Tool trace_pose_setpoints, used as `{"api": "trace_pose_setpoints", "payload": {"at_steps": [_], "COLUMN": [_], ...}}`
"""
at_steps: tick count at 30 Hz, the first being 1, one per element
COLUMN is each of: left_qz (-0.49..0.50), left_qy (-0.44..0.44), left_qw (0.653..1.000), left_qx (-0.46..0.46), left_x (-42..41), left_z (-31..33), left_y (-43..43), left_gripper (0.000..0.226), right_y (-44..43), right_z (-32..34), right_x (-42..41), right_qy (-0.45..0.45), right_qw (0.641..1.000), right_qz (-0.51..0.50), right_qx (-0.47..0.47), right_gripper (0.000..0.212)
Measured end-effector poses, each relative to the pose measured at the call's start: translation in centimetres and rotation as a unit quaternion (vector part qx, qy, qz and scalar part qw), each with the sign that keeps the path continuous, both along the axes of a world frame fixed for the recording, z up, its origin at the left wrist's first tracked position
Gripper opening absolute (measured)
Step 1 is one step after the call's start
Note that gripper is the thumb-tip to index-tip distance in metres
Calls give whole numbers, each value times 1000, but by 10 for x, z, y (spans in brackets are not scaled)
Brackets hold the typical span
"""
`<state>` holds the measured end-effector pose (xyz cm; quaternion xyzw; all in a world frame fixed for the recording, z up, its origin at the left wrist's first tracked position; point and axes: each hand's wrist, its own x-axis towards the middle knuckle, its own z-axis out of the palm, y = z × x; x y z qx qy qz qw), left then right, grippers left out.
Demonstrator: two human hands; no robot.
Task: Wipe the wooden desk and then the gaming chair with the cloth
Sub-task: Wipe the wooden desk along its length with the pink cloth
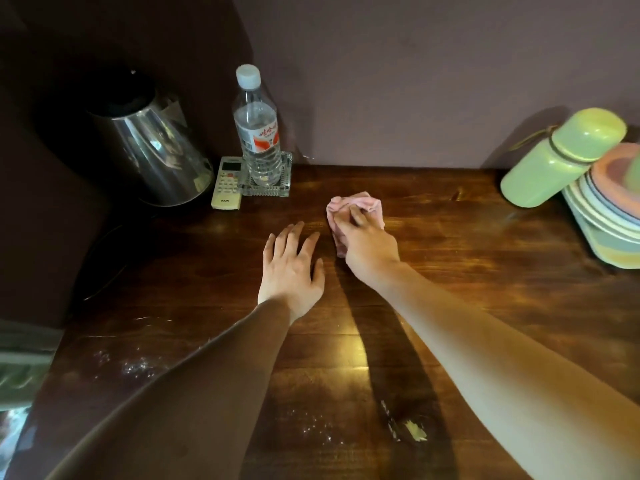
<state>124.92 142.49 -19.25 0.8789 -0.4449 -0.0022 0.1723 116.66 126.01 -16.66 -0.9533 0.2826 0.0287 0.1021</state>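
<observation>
The dark wooden surface (450, 265) meets a purple wall. At its far middle the pink cloth (367, 202) lies bunched under the right hand (367, 247), whose fingers curl round it. The left hand (291, 271) rests spread flat just left. A wide sweep could topple the bottle (258, 133) far left, or the flask (554, 157) and plates (606, 220) on the right.

I'm in a lived-in room of a home: my wooden worktop (450, 271) stands against a plain mauve wall (415, 81). In the upper left of the frame are a steel electric kettle (152, 147), an air-conditioner remote (227, 183) and a water bottle (258, 133) standing in a glass ashtray (277, 192). At the right edge is a green flask (554, 161) beside stacked coloured plates (609, 220).
</observation>
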Motion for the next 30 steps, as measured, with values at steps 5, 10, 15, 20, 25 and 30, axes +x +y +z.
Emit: {"api": "trace_pose_setpoints", "payload": {"at_steps": [5, 10, 15, 20, 25, 30], "left_qz": [-5, -14, -28, -48, -39, -45], "left_qy": [-2, -8, -17, 8, -16, -21], "left_qw": [1000, 999, 999, 997, 998, 999], "left_qx": [-15, -33, -18, 63, 46, -11], "left_x": [-1, -1, -11, -38, -45, -44], "left_z": [-5, 0, 13, 11, -2, -2], "left_y": [1, 4, 10, 34, 46, 51], "left_gripper": [54, 50, 45, 59, 58, 50], "right_y": [-14, 4, 62, 107, 82, 76], "right_z": [9, 13, 18, 16, 16, 15], "right_x": [39, 31, -32, -76, -47, -37], "right_qy": [40, 48, 44, 17, 22, 21], "right_qw": [998, 997, 997, 999, 999, 999], "right_qz": [-46, -57, -59, -30, -25, -40], "right_qx": [8, 19, 11, 6, -21, -9], "right_gripper": [79, 80, 70, 75, 75, 69]}}
